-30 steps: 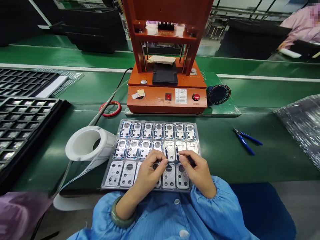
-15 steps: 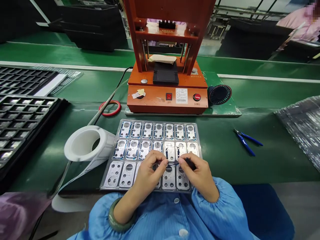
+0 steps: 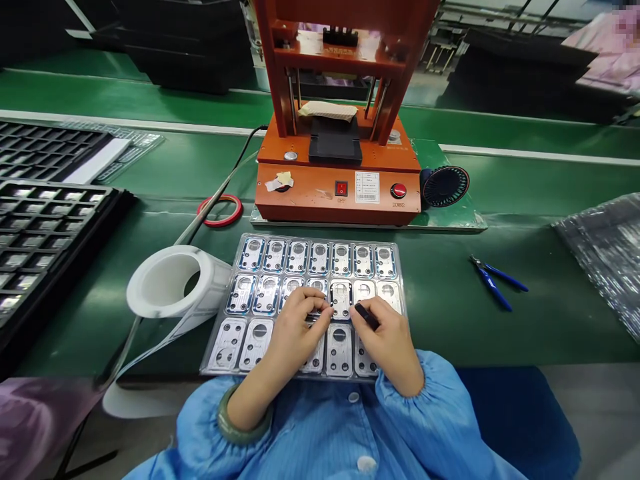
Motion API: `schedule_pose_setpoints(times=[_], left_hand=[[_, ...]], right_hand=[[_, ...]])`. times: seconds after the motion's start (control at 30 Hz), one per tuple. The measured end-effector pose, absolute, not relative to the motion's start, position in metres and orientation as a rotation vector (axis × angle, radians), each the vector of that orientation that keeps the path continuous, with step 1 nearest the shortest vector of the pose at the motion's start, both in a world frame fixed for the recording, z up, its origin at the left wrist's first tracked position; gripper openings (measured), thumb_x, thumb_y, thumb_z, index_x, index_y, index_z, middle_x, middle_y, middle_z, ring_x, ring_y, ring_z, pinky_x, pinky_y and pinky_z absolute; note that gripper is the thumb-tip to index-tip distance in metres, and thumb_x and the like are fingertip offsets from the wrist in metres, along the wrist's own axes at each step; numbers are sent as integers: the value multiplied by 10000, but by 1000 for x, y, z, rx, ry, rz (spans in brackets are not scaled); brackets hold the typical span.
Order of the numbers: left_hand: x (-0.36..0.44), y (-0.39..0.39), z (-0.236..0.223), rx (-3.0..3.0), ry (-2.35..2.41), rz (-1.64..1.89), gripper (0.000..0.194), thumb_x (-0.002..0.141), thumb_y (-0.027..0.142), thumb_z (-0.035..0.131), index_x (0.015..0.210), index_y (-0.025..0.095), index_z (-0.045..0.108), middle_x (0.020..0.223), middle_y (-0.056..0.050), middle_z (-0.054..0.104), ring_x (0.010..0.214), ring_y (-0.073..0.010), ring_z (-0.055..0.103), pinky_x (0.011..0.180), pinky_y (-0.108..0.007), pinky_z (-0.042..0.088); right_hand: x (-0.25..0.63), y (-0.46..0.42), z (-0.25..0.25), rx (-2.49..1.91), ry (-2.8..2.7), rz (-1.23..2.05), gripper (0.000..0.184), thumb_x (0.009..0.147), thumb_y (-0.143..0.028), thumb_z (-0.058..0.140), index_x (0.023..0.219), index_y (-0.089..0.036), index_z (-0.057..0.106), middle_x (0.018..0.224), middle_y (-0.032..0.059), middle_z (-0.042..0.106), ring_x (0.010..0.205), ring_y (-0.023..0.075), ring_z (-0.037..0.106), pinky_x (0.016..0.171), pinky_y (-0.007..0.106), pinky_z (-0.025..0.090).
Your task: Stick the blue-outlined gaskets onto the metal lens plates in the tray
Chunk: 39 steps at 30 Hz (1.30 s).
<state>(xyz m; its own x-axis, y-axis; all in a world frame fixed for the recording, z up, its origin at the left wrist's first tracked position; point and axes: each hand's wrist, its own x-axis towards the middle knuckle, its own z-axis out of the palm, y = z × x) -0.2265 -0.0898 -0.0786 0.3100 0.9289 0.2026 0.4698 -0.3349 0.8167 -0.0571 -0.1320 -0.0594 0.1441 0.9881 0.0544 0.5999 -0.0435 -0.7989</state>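
Observation:
A clear blister tray [image 3: 400, 280] of small metal plates lies on the green bench in front of me. Both hands rest over its middle row. My left hand [image 3: 296, 328] has its fingers curled, its fingertips pressing on a plate [image 3: 341, 298] with a dark blue frame. My right hand [image 3: 386, 335] is closed on a thin black tool [image 3: 367, 315] whose tip points at that same plate. Several plates in the far row and left middle row carry blue frames; the near-row plates are bare metal.
An orange press machine [image 3: 340, 160] stands behind the tray, with a small black fan [image 3: 444, 186] to its right. A white roll of label tape [image 3: 170, 283] and a red ring [image 3: 220, 211] lie left. Black compartment trays [image 3: 45, 227] at far left; blue pliers [image 3: 495, 277] right.
Both hands moved forward from the near row to the middle row. The blue frame held up between the fingertips now lies down on a middle-row plate.

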Motion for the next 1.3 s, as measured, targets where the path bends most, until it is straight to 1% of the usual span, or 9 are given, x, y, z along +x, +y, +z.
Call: schedule_pose_setpoints(times=[0.47,0.93,1.3], left_hand=[[-224,-90,-79,1979,1290,895,72,832,185,581,805,170,646,947,-78,600,918,-209,603,815,-373,495],[-223,-90,-78,2021,1319,898,68,830,186,581,798,193,640,931,-54,612,897,-201,608,797,-365,503],[-222,-90,-80,2021,1311,908,58,832,180,582,807,188,633,933,-59,603,908,-198,601,804,-364,502]], right_hand=[[-59,-130,-60,-1808,-1554,728,117,835,-254,555,742,-205,607,727,-12,612,681,154,580,608,261,382],[-60,-130,-57,-1809,-1575,687,127,851,-262,548,752,-212,611,729,-4,628,676,160,596,592,265,403],[-60,-130,-58,-1814,-1594,684,121,845,-252,557,749,-209,617,730,-3,630,677,162,598,590,266,400]])
